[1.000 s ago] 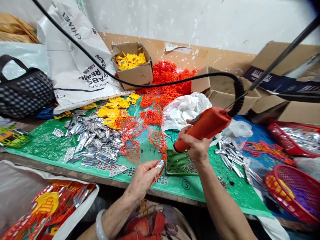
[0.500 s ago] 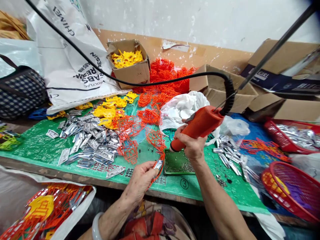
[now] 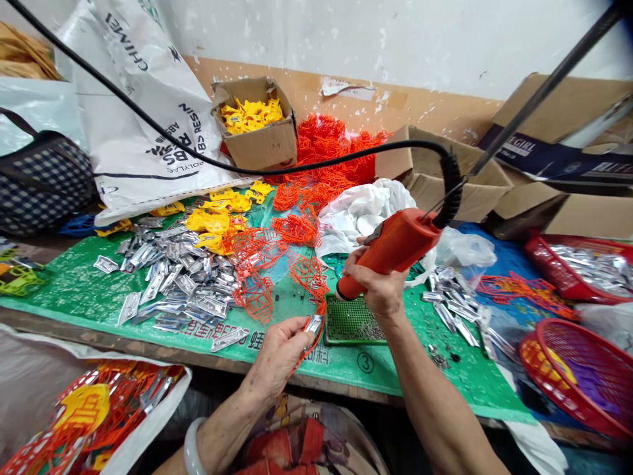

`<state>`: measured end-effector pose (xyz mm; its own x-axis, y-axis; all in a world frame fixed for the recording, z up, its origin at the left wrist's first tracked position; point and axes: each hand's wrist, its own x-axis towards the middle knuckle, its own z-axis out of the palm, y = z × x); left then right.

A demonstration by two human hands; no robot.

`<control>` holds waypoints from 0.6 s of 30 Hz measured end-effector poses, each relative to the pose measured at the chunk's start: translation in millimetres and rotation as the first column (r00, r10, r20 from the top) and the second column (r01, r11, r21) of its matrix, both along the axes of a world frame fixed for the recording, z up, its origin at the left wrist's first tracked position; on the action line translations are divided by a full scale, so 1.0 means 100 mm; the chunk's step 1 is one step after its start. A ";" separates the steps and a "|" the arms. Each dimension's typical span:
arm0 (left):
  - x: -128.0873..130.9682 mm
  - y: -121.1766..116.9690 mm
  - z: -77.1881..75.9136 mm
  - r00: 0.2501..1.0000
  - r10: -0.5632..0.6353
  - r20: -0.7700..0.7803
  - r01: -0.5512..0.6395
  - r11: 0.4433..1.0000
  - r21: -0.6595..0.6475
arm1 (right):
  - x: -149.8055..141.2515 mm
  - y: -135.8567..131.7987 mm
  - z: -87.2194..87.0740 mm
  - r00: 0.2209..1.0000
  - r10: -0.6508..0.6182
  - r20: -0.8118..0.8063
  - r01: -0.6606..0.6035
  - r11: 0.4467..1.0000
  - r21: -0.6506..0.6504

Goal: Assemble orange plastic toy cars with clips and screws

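Observation:
My right hand (image 3: 380,287) is wrapped round a red electric screwdriver (image 3: 398,247), which tilts down to the left on a black coiled cord. Its tip is near a green tray (image 3: 346,321) that holds many tiny dark screws. At the table's front edge my left hand (image 3: 283,343) pinches an orange plastic lattice piece (image 3: 322,313) with a small silvery plate (image 3: 313,323) on it. The tool's tip stays apart from this piece. A heap of silvery plates (image 3: 182,284) lies left of my left hand, beside orange lattice pieces (image 3: 257,264).
Yellow parts (image 3: 212,221) lie behind the plates, with a carton (image 3: 262,142) of more behind. A white sack (image 3: 138,119) stands at left. Red baskets (image 3: 583,369) sit at right. An open bag (image 3: 163,409) of assembled pieces hangs front left. The black cord (image 3: 297,168) crosses overhead.
The view has shifted very slightly. Both hands hold almost the same pose, with the screwdriver and the lattice piece still in them.

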<state>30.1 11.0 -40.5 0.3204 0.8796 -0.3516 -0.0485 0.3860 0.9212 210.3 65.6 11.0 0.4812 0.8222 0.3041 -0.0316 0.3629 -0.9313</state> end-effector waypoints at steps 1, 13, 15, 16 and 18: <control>0.00 0.00 0.00 1.000 -0.009 0.004 0.008 1.000 0.006 | 0.00 0.00 0.00 1.000 0.009 0.001 -0.009 1.000 -0.001; 0.01 0.01 0.01 0.998 -0.027 0.050 0.027 1.000 0.013 | 0.04 0.00 -0.05 1.000 0.016 0.023 -0.017 0.999 0.043; 0.01 0.01 0.01 0.998 -0.027 0.065 0.026 1.000 0.006 | 0.05 0.00 -0.04 1.000 0.017 0.019 -0.018 0.998 0.055; 0.01 0.01 0.01 0.997 -0.030 0.073 0.030 1.000 0.002 | 0.05 -0.01 -0.02 1.000 0.017 0.016 -0.018 0.998 0.062; 0.01 0.01 0.01 0.995 -0.041 0.092 0.041 0.999 -0.002 | 0.06 -0.01 0.03 1.000 0.006 0.001 -0.006 0.997 0.079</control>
